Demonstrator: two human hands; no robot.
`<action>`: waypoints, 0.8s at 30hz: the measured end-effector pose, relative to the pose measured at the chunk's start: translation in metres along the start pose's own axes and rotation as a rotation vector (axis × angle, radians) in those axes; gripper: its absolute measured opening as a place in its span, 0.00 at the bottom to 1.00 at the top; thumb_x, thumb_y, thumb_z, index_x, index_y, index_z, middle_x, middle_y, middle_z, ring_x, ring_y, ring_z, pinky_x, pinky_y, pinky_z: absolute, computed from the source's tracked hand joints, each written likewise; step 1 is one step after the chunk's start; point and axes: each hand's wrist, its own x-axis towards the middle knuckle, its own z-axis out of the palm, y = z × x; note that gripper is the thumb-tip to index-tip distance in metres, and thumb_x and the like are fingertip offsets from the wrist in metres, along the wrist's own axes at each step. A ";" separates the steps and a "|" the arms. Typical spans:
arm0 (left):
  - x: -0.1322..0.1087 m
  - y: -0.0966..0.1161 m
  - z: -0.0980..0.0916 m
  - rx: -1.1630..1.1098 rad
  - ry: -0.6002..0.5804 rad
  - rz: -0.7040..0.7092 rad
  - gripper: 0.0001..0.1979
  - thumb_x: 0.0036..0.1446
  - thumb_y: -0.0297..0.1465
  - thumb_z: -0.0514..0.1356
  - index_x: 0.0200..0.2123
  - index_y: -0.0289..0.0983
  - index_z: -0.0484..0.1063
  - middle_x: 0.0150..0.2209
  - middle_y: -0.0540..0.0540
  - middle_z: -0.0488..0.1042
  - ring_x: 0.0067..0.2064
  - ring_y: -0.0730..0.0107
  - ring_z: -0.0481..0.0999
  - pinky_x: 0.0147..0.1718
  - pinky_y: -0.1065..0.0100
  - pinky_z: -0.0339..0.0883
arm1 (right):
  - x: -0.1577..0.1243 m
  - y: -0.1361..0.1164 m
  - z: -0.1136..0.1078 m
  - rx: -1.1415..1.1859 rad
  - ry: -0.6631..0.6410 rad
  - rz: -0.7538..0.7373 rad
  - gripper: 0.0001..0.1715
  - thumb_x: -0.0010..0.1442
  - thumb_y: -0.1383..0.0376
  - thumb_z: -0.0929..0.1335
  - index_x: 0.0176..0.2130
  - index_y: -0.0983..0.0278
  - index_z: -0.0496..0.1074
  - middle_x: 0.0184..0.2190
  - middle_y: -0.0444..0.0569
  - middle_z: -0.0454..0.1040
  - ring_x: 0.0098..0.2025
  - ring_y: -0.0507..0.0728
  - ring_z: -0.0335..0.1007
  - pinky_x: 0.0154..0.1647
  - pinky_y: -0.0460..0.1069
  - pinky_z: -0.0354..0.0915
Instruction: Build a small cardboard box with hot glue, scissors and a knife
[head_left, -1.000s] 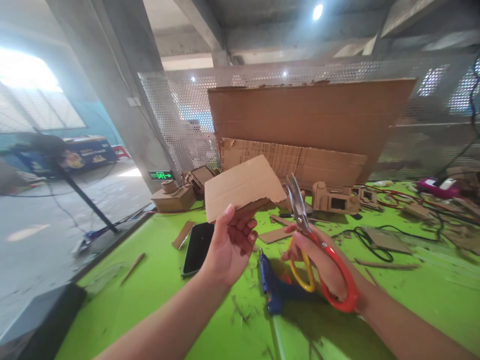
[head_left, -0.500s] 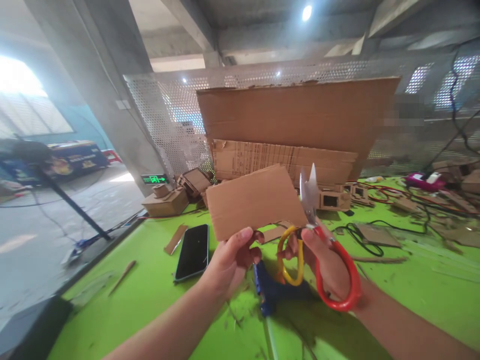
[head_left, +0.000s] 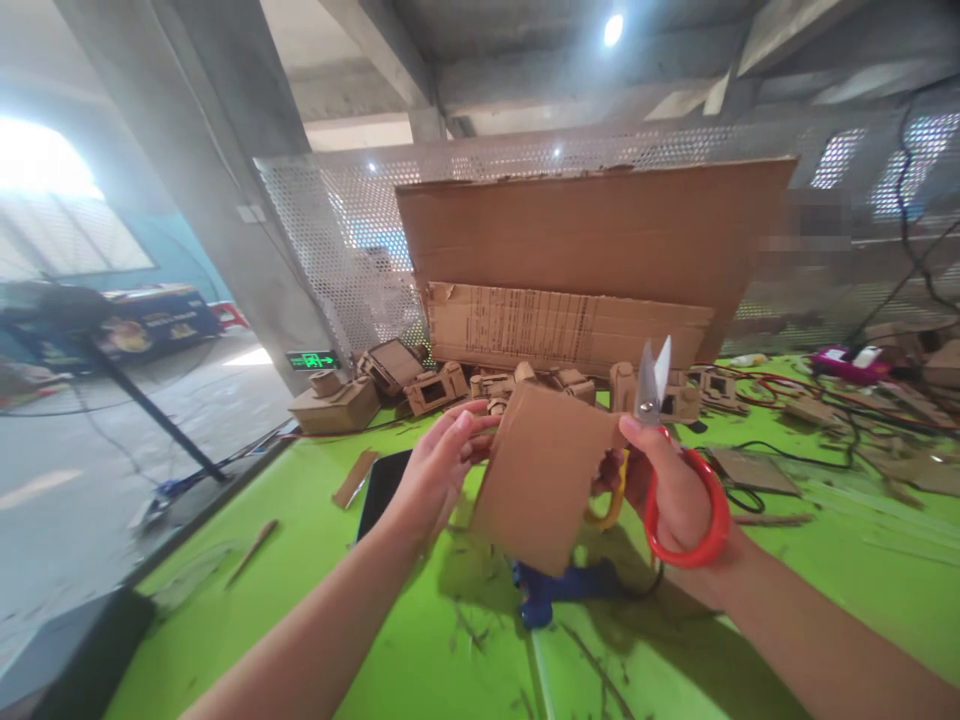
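At the centre of the frame, a piece of brown cardboard (head_left: 547,470) is held up at a tilt above the green table (head_left: 420,660). The right hand (head_left: 675,490), right of centre, grasps its upper right corner with the thumb in front, and the same fingers hold the scissors (head_left: 651,395), blades pointing up and slightly parted, the red handle loop around the thumb side. The left hand (head_left: 435,475) is just beside the cardboard's left edge, its fingers loosely extended and not clenched; whether their tips touch the cardboard cannot be told.

Below the cardboard, in the lower centre, lies a blue glue gun (head_left: 544,590), partly covered by it. A dark phone (head_left: 382,485) lies left of centre, partly behind the left hand. Small cardboard models (head_left: 439,388) line the table's far side, before a large cardboard sheet (head_left: 592,235) standing in the upper centre.
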 end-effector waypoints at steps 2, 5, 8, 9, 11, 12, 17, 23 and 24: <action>-0.003 0.003 0.000 0.039 -0.083 0.009 0.28 0.52 0.47 0.73 0.50 0.34 0.79 0.42 0.38 0.83 0.39 0.61 0.82 0.38 0.67 0.74 | -0.003 0.000 0.000 0.095 -0.029 0.033 0.22 0.63 0.43 0.68 0.38 0.58 0.75 0.32 0.49 0.78 0.29 0.60 0.73 0.31 0.55 0.74; -0.015 0.004 0.003 0.135 -0.248 -0.060 0.32 0.45 0.42 0.78 0.52 0.36 0.80 0.46 0.35 0.83 0.46 0.51 0.83 0.41 0.65 0.76 | -0.009 0.006 0.000 0.144 -0.084 0.030 0.20 0.62 0.47 0.72 0.47 0.55 0.73 0.40 0.49 0.80 0.36 0.62 0.77 0.36 0.56 0.75; -0.023 0.002 0.004 0.168 -0.224 -0.112 0.28 0.45 0.37 0.78 0.51 0.37 0.79 0.48 0.36 0.83 0.48 0.47 0.83 0.41 0.62 0.77 | -0.013 0.012 -0.001 0.081 -0.083 -0.042 0.25 0.63 0.46 0.71 0.54 0.54 0.70 0.43 0.50 0.81 0.40 0.64 0.78 0.41 0.56 0.74; -0.023 0.001 0.003 0.135 -0.158 -0.112 0.27 0.45 0.38 0.77 0.49 0.38 0.79 0.47 0.37 0.83 0.47 0.47 0.84 0.39 0.62 0.78 | -0.013 0.014 -0.002 0.043 -0.072 -0.087 0.26 0.63 0.45 0.71 0.55 0.54 0.70 0.42 0.50 0.80 0.40 0.63 0.78 0.41 0.55 0.73; -0.022 0.000 0.000 0.032 0.006 -0.116 0.27 0.44 0.40 0.77 0.47 0.38 0.79 0.44 0.39 0.84 0.43 0.48 0.85 0.37 0.61 0.79 | -0.013 0.014 -0.003 -0.067 -0.056 -0.172 0.26 0.64 0.44 0.70 0.55 0.55 0.70 0.39 0.49 0.79 0.38 0.61 0.76 0.39 0.53 0.72; -0.020 0.000 -0.002 -0.016 0.082 -0.125 0.27 0.43 0.42 0.77 0.46 0.39 0.78 0.42 0.40 0.84 0.41 0.48 0.85 0.36 0.60 0.79 | -0.013 0.012 -0.004 -0.137 -0.061 -0.204 0.26 0.64 0.45 0.70 0.54 0.55 0.69 0.37 0.48 0.77 0.37 0.60 0.75 0.37 0.52 0.71; -0.017 0.001 -0.003 -0.089 0.195 -0.168 0.27 0.40 0.45 0.76 0.41 0.38 0.78 0.33 0.42 0.84 0.36 0.49 0.85 0.33 0.59 0.80 | -0.014 0.007 -0.002 -0.610 -0.069 -0.320 0.19 0.68 0.49 0.68 0.52 0.55 0.69 0.33 0.44 0.73 0.32 0.57 0.68 0.34 0.49 0.65; -0.023 -0.004 -0.003 -0.070 0.091 -0.106 0.33 0.33 0.43 0.80 0.45 0.40 0.78 0.42 0.41 0.84 0.41 0.50 0.84 0.38 0.60 0.80 | -0.015 0.015 0.005 -0.723 -0.111 -0.364 0.15 0.72 0.50 0.62 0.46 0.57 0.70 0.33 0.47 0.76 0.33 0.59 0.72 0.35 0.51 0.64; -0.023 -0.005 -0.004 -0.061 0.077 -0.091 0.34 0.34 0.42 0.81 0.46 0.40 0.78 0.44 0.41 0.84 0.43 0.50 0.84 0.40 0.60 0.80 | -0.015 0.015 0.005 -0.725 -0.105 -0.361 0.15 0.73 0.50 0.62 0.46 0.56 0.70 0.34 0.47 0.76 0.33 0.59 0.72 0.36 0.51 0.65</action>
